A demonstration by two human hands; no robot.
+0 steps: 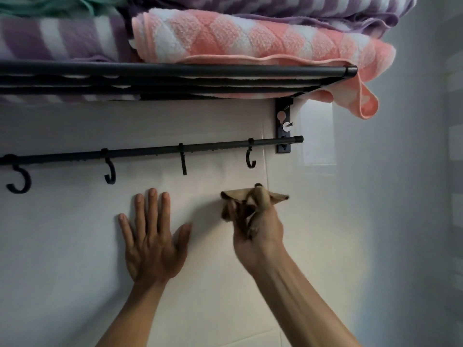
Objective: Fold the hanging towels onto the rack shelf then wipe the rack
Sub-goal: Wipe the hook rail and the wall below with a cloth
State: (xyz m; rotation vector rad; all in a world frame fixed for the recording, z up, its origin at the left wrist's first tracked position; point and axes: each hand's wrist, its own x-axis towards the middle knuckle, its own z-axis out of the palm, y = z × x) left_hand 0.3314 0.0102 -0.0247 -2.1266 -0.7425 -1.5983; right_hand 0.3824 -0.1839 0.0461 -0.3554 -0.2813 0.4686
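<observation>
1. Overhead, the black rack [175,71] carries folded towels on its shelf: a pink-and-white towel [250,38] whose corner droops over the right end, and purple-striped towels [57,38] beside and above it.
2. Below the shelf, the hook rail [175,149] hangs bare, its hooks holding nothing.
3. The right hand [258,229] reaches up under the rail, fingers curled around a crumpled tan cloth [240,201].
4. The left hand [152,236] lies flat on the white wall [75,234], fingers straight and spread.
</observation>
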